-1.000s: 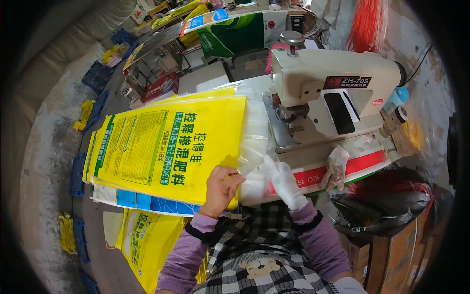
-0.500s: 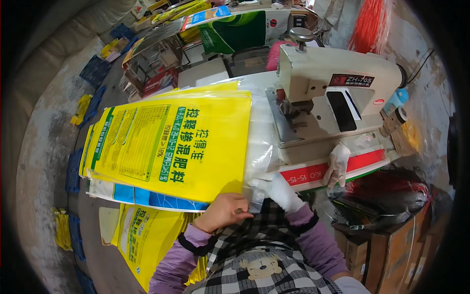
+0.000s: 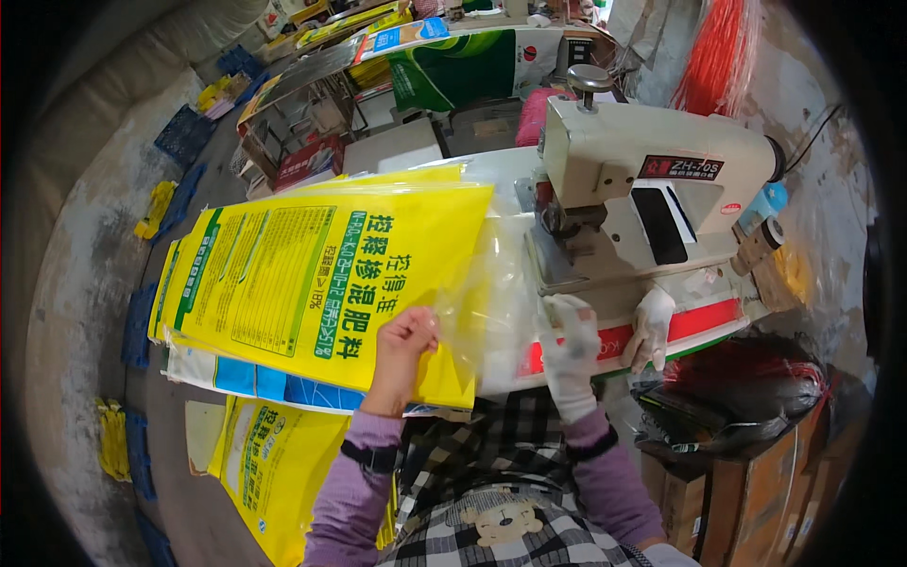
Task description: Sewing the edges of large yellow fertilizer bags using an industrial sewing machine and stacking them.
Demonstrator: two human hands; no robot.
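A stack of yellow printed bags lies before me, and a clear plastic liner sticks out past the top bag's right end. My bare left hand is over that end, its fingers curled together on the liner's near edge. On the liner's other side is my right hand in a white glove. Its fingers point away from me, smeared by motion, so its grip is unclear. To the right stands a cream sewing machine, its needle end close beyond the liner.
A loose white glove lies on the machine's table edge. Red strands hang behind the machine. More yellow bags lie lower left. A dark plastic bundle rests on cardboard boxes at right. A phone leans on the machine.
Both hands have moved away from me, off the near corner of the bag. The left now lies over the yellow bag's end. The clear liner is raised and bunched between the hands.
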